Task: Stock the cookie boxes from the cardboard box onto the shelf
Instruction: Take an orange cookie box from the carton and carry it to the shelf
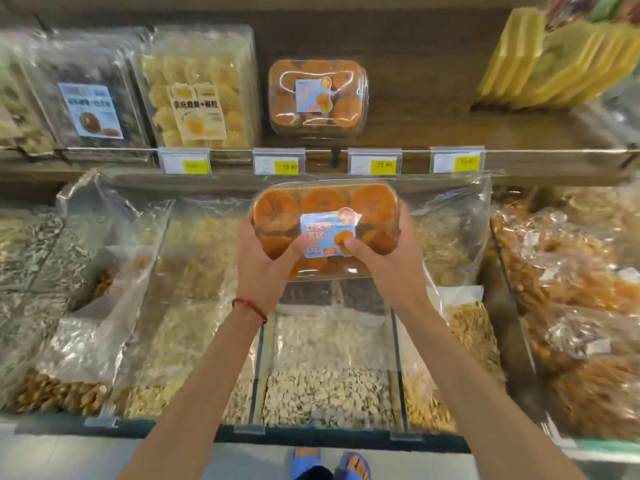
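From where I stood, the person held a cookie box (325, 230) in both hands, just above the middle of the view toward twelve o'clock, lifted over the glass-walled bulk bins (257, 368) and just short of the price rail (381, 152). The left hand (261, 261) cupped the box's nine o'clock end and the right hand (386, 258) its three o'clock end. Each hand had its fingers curled under the base and its thumb pressed on the lid, so the box was clamped from both sides. I took the two-handed hold as a way to keep the thin plastic level and the label turned upward.

At twelve o'clock, higher up, a matching box (318, 98) leaned on the wooden shelf (433, 133), label facing out. Bare board lay beside it toward one o'clock. I judged that the held box was meant for a place beside or in front of it, lined up with the tags.

The held box was a clear, round-cornered clamshell. Through the lid showed rows of round, deep-orange cookies. A pale blue square label (327, 233) with orange print sat on the lid, partly under the thumbs. The plastic was glossy and looked slippery. The cardboard box was out of sight.
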A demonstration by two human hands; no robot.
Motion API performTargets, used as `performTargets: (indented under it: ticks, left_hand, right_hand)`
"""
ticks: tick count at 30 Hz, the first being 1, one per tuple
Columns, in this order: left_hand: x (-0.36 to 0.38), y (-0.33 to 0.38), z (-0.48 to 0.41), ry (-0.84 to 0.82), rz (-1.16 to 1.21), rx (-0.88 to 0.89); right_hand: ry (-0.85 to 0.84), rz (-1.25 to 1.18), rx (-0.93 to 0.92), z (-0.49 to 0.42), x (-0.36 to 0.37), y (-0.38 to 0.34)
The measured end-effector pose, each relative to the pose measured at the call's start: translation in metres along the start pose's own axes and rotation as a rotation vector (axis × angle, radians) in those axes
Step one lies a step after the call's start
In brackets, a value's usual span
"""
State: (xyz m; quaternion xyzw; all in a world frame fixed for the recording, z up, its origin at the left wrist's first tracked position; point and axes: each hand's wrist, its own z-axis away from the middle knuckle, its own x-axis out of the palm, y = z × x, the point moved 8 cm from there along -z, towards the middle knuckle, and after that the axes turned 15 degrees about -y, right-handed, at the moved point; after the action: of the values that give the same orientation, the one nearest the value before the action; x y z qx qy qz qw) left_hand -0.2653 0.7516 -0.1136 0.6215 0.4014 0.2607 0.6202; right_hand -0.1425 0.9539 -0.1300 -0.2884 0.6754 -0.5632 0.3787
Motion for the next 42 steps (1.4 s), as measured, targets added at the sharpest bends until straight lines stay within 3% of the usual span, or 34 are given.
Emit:
performTargets:
  ticks: [13, 20, 27, 42]
  left_hand:
    - [-0.019, 0.038, -0.200, -0.033, -0.025, 0.179]
    - [-0.013, 0.037, -0.276, -0.011, -0.069, 0.194]
    - [-0.010, 0.006, -0.292, -0.033, -0.074, 0.132]
    - [-0.009, 0.005, -0.297, -0.051, -0.141, 0.093]
  right_hand:
    - [0.127, 0.079, -0.165, -0.174, 0.000, -0.067]
    - [0.176, 0.100, -0.156, -0.240, -0.004, -0.065]
    - [0.123, 0.085, -0.109, -0.263, 0.008, -0.031]
    - [0.067, 0.218, -0.063, -0.272, 0.015, -0.032]
